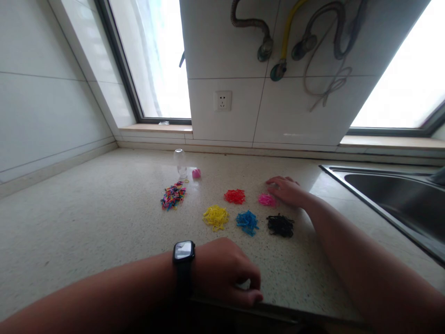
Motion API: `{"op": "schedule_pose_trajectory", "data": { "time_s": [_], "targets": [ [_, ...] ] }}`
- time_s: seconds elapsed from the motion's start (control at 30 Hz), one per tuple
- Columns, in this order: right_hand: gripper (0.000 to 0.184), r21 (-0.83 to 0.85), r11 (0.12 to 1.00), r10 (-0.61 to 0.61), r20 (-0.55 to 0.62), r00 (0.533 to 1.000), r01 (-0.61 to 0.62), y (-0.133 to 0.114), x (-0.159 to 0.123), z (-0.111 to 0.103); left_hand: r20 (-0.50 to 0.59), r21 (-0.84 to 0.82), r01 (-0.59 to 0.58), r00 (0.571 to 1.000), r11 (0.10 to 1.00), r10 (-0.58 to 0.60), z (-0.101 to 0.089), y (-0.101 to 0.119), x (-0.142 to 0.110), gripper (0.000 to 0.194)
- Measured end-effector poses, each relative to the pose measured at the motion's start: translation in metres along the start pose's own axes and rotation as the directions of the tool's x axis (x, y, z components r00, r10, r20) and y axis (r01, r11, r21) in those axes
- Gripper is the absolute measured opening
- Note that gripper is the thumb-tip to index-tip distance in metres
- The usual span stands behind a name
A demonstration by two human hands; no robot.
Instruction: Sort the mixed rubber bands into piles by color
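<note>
Beside the pile of pink rubber bands (267,200) rests my right hand (285,191), its fingers stretched toward the left at the pile's far edge. Nothing shows in its fingers. My left hand (229,273), with a black watch (184,253) on the wrist, lies curled near the counter's front edge, a small gap visible between thumb and forefinger. Around them are piles of red rubber bands (235,196), yellow rubber bands (216,217), blue rubber bands (247,222) and black rubber bands (280,225). A mixed-colour pile of rubber bands (173,196) sits farther left.
A clear jar (180,163) stands behind the mixed pile, with a pink cap (196,173) to its right. The speckled counter (104,222) meets a tiled wall with a socket (222,100). On the right is a steel sink (392,204). Hoses hang above.
</note>
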State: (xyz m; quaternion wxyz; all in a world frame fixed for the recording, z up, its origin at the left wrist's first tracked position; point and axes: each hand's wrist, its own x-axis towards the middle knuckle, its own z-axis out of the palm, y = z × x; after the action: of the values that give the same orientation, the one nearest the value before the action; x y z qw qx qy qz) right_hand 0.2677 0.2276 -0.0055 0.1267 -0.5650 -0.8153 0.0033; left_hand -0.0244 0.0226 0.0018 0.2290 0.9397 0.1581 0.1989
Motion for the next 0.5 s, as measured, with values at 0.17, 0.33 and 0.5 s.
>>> {"op": "schedule_pose_trajectory", "data": {
  "time_s": [0.17,0.33,0.5],
  "targets": [
    [0.033,0.203,0.977,-0.039,-0.117,0.992,0.062,-0.029,0.005,-0.022,0.008,0.068,-0.053,0.999,0.996,0.052,0.002,-0.001,-0.001,0.017],
    [0.019,0.262,0.929,-0.238,-0.115,0.964,0.26,-0.114,0.016,-0.053,0.008,0.086,-0.079,0.997,0.993,0.078,0.001,-0.004,-0.001,0.019],
    [0.018,0.211,0.863,-0.459,-0.051,0.887,0.459,-0.204,0.049,-0.049,0.052,0.103,-0.089,0.995,0.991,0.084,-0.001,-0.004,-0.001,0.019]
  ]
}}
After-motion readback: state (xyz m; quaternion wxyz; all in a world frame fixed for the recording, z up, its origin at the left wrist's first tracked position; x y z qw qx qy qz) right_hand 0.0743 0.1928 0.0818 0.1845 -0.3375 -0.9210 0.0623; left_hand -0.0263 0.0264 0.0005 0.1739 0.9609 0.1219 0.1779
